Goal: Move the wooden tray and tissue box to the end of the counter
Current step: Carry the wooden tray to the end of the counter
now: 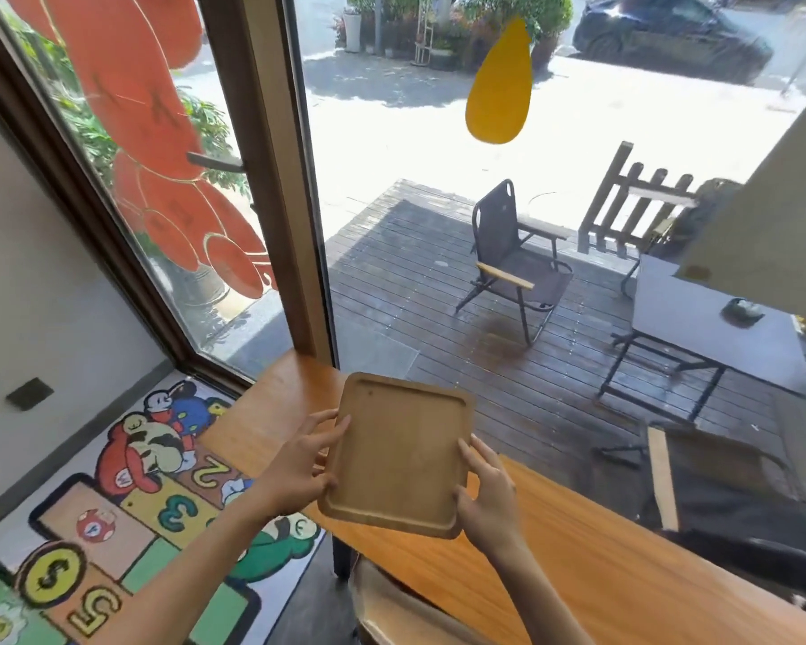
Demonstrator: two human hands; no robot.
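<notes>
A long wooden bench [578, 551] ran from the window corner at 11 o'clock down toward 4 o'clock, and above its near-window stretch the wooden tray [399, 453] was held clear of the surface, tilted toward the camera. It looked light, stiff and smooth, best gripped by its raised rim on the two long sides. The left hand [299, 463] and right hand [485, 491] did so, fingers [333, 425] clamped on opposite edges; no tissue box was in view.
</notes>
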